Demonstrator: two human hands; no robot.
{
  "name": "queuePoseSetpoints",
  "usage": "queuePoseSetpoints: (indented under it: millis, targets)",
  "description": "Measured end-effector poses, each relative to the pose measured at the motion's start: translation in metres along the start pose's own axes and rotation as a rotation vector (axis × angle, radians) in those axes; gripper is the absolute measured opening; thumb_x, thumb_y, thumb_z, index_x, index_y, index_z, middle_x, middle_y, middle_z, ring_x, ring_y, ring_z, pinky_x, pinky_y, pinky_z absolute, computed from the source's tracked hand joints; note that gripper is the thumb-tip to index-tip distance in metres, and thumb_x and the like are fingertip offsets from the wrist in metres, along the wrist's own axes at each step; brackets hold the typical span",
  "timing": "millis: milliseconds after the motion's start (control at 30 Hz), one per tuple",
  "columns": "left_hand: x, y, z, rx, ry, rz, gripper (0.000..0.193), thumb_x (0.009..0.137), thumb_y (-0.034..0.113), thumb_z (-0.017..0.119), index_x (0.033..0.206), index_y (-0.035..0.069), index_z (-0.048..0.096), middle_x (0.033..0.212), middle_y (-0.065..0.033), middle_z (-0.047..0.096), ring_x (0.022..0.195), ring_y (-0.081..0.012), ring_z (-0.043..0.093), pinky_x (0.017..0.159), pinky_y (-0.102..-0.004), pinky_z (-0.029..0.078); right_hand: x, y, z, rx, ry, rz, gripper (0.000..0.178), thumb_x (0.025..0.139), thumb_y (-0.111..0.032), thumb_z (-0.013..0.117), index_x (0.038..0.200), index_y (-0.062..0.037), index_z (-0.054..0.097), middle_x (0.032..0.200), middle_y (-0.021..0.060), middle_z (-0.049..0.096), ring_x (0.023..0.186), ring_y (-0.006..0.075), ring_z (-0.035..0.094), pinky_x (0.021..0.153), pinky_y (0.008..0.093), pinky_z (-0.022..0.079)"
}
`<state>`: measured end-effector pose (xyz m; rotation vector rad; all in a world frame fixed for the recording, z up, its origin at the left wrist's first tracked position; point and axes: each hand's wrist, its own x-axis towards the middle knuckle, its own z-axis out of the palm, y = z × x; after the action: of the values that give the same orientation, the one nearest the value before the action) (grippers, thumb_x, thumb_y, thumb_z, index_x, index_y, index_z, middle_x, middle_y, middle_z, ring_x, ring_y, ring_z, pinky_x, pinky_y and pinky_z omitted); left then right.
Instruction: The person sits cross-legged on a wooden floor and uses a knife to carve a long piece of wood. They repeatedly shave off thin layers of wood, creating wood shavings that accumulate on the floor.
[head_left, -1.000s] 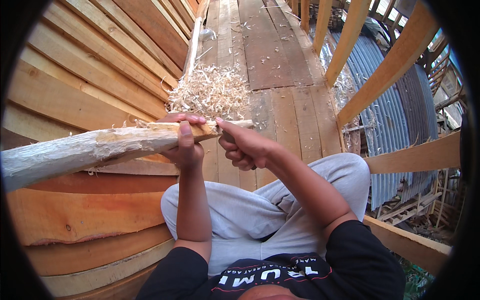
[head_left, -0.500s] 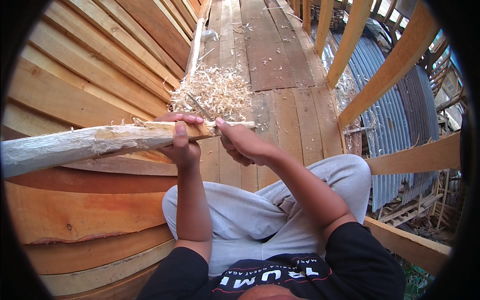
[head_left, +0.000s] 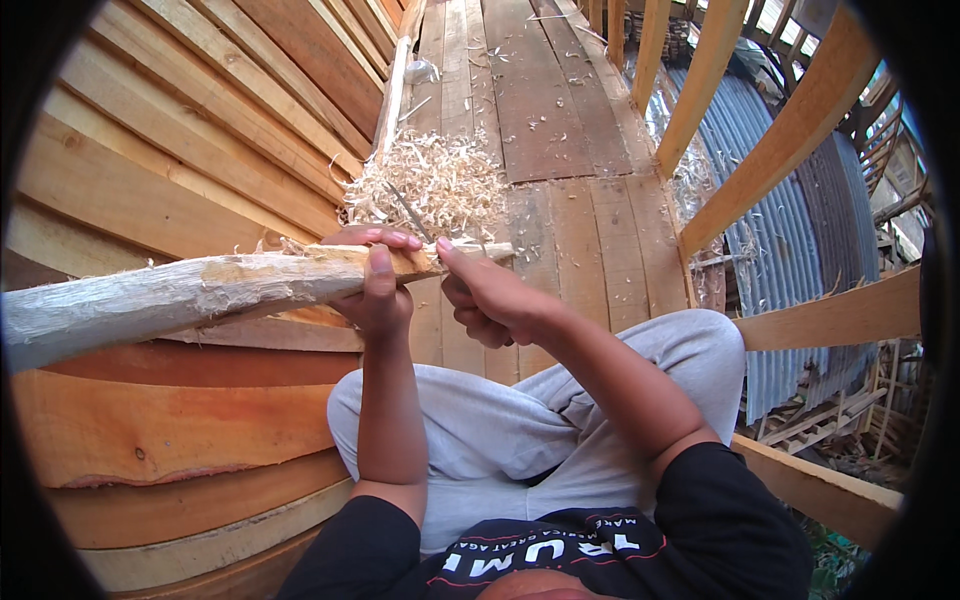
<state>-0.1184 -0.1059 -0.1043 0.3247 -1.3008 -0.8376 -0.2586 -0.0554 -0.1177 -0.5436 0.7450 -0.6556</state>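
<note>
A long pale wooden pole (head_left: pixel 190 292) runs in from the left edge, its surface rough and peeling, and narrows to a tip on the right. My left hand (head_left: pixel 378 290) is closed around it near the tapered part, thumb on the near side and fingers over the far side. My right hand (head_left: pixel 492 293) is closed on a knife, whose thin blade (head_left: pixel 408 210) points away and to the left across the pole. The knife's handle is hidden in my fist. Small curls of wood cling to the pole's upper side.
Beyond my hands a heap of wood shavings (head_left: pixel 435 185) lies on the plank floor (head_left: pixel 560 125). A wall of overlapping boards (head_left: pixel 190 180) stands on the left. On the right are wooden railing posts (head_left: pixel 705 85), with corrugated metal sheets (head_left: pixel 755 230) beyond. My crossed legs (head_left: pixel 470 415) are close below.
The pole and my left hand have shifted slightly to the right, and the pole's left end sits a little lower. My right hand and the knife have moved slightly right too.
</note>
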Motion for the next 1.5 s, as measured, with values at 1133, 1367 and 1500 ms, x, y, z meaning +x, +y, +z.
queuePoseSetpoints:
  millis: [1133,1367,1500]
  targets:
    - [-0.001,-0.006,0.0,0.156,-0.072,0.164,0.03,0.08,0.027,0.07,0.091,0.004,0.055,0.08,-0.0087,0.052,0.066,-0.0189,0.057,0.06,-0.0291,0.05,0.001,0.007,-0.017,0.242,-0.389,0.139,0.065,0.094,-0.071,0.025,0.057,-0.0169,0.024,0.047,-0.0073,0.016,0.038,0.0065,0.01,0.035,0.0247,0.007]
    - [0.003,-0.006,0.003,0.121,-0.275,0.211,0.034,0.08,0.033,0.073,0.092,0.005,0.057,0.077,-0.0079,0.056,0.066,-0.0189,0.06,0.059,-0.0287,0.05,0.011,0.02,-0.036,0.352,-0.668,0.121,0.066,0.094,-0.07,0.025,0.058,-0.0158,0.026,0.047,-0.0073,0.016,0.038,0.006,0.009,0.033,0.0244,0.007]
    - [0.007,0.0,-0.004,0.216,0.087,0.068,0.057,0.083,0.031,0.066,0.122,0.002,0.038,0.074,-0.0105,0.055,0.065,-0.018,0.058,0.064,-0.0346,0.054,-0.001,-0.001,-0.019,-0.049,-0.127,-0.045,0.063,0.097,-0.065,0.029,0.06,-0.0139,0.034,0.049,-0.0065,0.022,0.037,0.0057,0.016,0.034,0.025,0.011]
